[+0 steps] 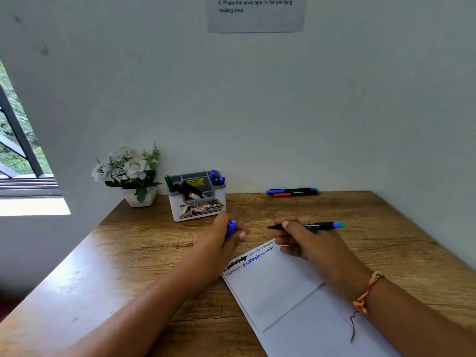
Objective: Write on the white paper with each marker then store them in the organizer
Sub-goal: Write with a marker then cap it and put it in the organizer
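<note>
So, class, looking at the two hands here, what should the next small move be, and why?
Probably push the blue cap in the left hand onto the marker in the right hand. The bare tip is held level, pointing at the cap, not down on the white paper, which already carries blue writing. After that it could go in the organizer.
</note>
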Tool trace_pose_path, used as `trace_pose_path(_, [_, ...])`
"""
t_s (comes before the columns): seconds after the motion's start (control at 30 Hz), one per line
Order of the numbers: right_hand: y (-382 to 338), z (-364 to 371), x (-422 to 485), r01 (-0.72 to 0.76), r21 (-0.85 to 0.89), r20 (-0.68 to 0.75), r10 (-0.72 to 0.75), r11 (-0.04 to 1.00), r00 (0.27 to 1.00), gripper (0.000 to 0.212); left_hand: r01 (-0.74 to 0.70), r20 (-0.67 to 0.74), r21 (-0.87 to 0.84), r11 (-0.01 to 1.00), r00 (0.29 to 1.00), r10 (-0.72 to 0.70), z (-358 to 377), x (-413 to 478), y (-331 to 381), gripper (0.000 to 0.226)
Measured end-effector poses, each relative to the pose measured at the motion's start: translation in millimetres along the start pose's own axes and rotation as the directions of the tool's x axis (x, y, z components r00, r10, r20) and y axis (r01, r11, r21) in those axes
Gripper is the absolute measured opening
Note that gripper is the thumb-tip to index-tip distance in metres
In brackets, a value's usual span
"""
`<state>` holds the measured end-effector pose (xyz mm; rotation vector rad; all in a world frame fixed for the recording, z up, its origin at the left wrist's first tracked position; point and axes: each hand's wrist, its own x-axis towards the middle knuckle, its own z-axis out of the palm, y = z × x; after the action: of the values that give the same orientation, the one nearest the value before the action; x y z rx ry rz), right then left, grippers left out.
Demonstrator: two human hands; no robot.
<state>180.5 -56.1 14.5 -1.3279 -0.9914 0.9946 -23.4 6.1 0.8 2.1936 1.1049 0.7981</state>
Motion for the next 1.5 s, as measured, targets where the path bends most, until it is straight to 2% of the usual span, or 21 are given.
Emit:
trace_pose_path(0.07, [-2, -2, -3, 0.076, -0.039, 0.032, -0.074, 0.996, 0.997, 0.012, 0.041, -0.047, -0.272, 0.961, 0.997, -0.056, 1, 0, 5, 0.014])
trace_pose_path(0.13, [-5, -3, -6, 0.168, -0.085, 0.074, -0.162, 0.982, 0.984, 0.008, 0.105, -0.045, -0.595, 0.797, 0.986, -0.163, 0, -1, 13, 0.025])
trace_pose_path(0.17, [-6, -3, -8, 0.214, -0.097, 0.103, -0.204, 0.972, 0.974, 0.008, 0.128, -0.031, -0.702, 0.701, 0.977, -0.21, -2, -1, 18, 0.027])
trace_pose_path(0.27, [-7, -4, -12, 0.345, -0.118, 0.236, -0.311, 0.931, 0.921, 0.016, 0.185, 0.037, -0.863, 0.469, 0.951, -0.307, -8, -2, 27, 0.03])
trace_pose_path(0.37, [-6, -3, -17, 0.455, -0.141, 0.364, -0.382, 0.879, 0.85, 0.023, 0.217, 0.081, -0.901, 0.376, 0.935, -0.346, -10, -3, 29, 0.035])
trace_pose_path(0.53, [-3, 2, -21, 0.587, -0.249, 0.464, -0.436, 0.771, 0.771, 0.029, 0.243, 0.123, -0.912, 0.33, 0.93, -0.346, -9, -5, 33, 0.032])
trace_pose_path(0.93, [3, 8, -19, 0.657, -0.23, 0.483, -0.502, 0.718, 0.718, 0.031, 0.274, 0.147, -0.885, 0.376, 0.932, -0.331, -3, -10, 35, 0.036])
trace_pose_path(1.03, [4, 8, -19, 0.642, -0.231, 0.459, -0.5, 0.731, 0.734, 0.033, 0.271, 0.137, -0.888, 0.37, 0.927, -0.35, -2, -11, 36, 0.034])
trace_pose_path(1.2, [4, 7, -19, 0.531, -0.205, 0.343, -0.447, 0.822, 0.826, 0.023, 0.258, 0.14, -0.911, 0.32, 0.927, -0.348, -3, -10, 37, 0.036])
trace_pose_path(1.5, [3, 7, -18, 0.501, -0.211, 0.254, -0.448, 0.839, 0.857, 0.014, 0.272, 0.172, -0.906, 0.324, 0.937, -0.304, -2, -8, 32, 0.033])
